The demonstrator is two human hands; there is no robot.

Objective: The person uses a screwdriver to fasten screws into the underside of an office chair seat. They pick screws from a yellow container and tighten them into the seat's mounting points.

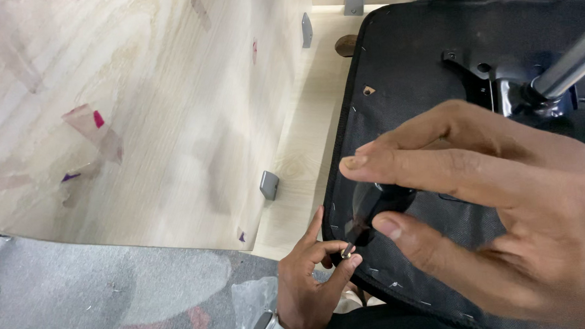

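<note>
My right hand (504, 201) fills the right of the head view, thumb and fingers closed around the black handle of a short screwdriver (373, 210). The tool slants down to the left, and its small metal tip (347, 251) is pinched between the thumb and fingers of my left hand (311, 282). My left hand sits at the bottom centre with a watch at the wrist. Both hands hover over the near left edge of an upturned chair seat (419, 60), whose underside is covered in black stapled fabric.
A metal mechanism and gas-lift column (551, 74) rise from the seat's underside at the top right. A pale wood panel (139, 112) with grey brackets (269, 184) stands on the left. Grey patterned carpet (81, 292) and a clear plastic bag (252, 301) lie below.
</note>
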